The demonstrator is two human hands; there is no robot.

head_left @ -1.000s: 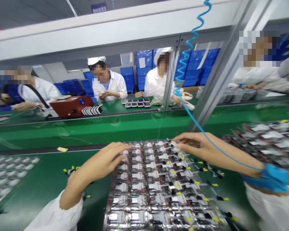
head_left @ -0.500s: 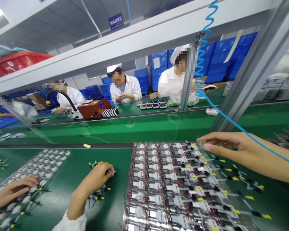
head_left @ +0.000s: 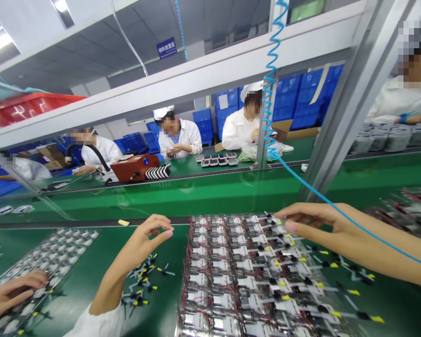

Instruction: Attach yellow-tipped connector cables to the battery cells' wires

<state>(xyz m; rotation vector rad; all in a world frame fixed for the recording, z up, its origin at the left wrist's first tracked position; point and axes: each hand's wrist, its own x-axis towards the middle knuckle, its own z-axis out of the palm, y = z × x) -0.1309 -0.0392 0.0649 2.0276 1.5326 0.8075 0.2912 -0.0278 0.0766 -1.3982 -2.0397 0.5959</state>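
My left hand (head_left: 143, 241), in a white sleeve, is raised above a pile of small black-and-yellow parts with pale stems (head_left: 140, 285). Its thumb and fingers are apart, and I see nothing between them. At the far right corner of a clear plastic tray (head_left: 256, 217), my right hand (head_left: 315, 227) has its thumb and fingers closed at the edge; the exact grip is partly hidden. Rows of white-and-silver units with red wires (head_left: 219, 252) fill the tray. Several black-and-yellow parts lie along its right side.
A co-worker's hand (head_left: 17, 292) touches another tray of round white parts (head_left: 68, 250) at left. A blue coiled hose (head_left: 323, 196) hangs across my right forearm. A metal post (head_left: 340, 107) stands behind it. More wired units (head_left: 403, 213) lie at far right.
My left hand has risen from the pile, and its fingers have spread. My right hand has stayed at the tray's corner. The whole view has shifted slightly.
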